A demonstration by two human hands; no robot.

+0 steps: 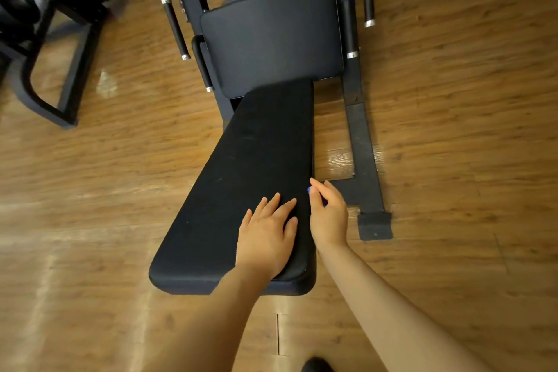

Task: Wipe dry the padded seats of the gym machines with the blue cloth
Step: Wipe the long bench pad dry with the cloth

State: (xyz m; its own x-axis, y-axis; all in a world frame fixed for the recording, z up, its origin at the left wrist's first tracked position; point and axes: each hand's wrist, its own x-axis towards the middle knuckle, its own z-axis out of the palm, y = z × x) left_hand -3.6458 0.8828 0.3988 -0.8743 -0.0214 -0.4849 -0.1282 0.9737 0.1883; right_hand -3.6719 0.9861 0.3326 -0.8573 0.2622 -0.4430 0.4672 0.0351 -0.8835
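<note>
Head view looks down on a long black padded seat (250, 178) of a gym machine, with a second pad (271, 33) beyond it at 12 o'clock. Left hand (267, 232) lies flat on the near end of the seat, fingers straight and slightly spread, holding nothing. Right hand (327, 214) sits just off the seat's edge at 3 o'clock, fingers curled; a small speck of blue shows at its fingertips, likely the blue cloth (309, 190), mostly hidden, so the grip cannot be confirmed. Judgement: the cloth should be brought out flat onto the padding and drawn in long overlapping passes from the far end toward the near end, edges included, with the left hand lifted clear.
</note>
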